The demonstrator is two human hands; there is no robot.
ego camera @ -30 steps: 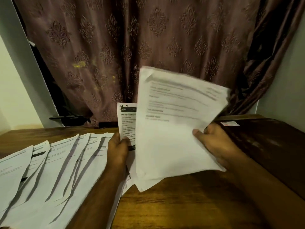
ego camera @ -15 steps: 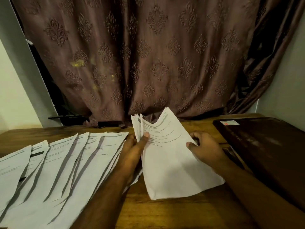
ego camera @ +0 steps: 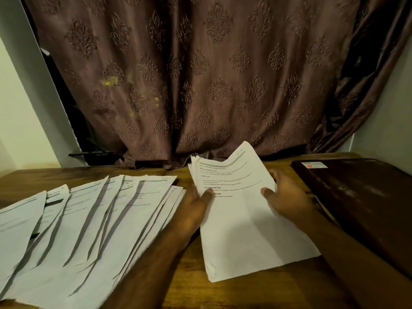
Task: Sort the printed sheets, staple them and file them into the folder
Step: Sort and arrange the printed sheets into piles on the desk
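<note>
Top sheet of the stack in my hands: bold headings partly legible, "TASK GOAL", then "...DESCRIPTION", then "...PROPS" just past my left thumb. Body lines under each too blurred to read. Fanned sheets to my left: grey header bars and print, nothing legible. White-and-red sticker on the dark folder: print too small.

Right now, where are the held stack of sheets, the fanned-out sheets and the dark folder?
held stack (ego camera: pixel 249 230): head view, blank lower half of the top sheet.
fanned-out sheets (ego camera: pixel 93 219): head view, middle of the spread.
dark folder (ego camera: pixel 365 197): head view, its cover.
</note>
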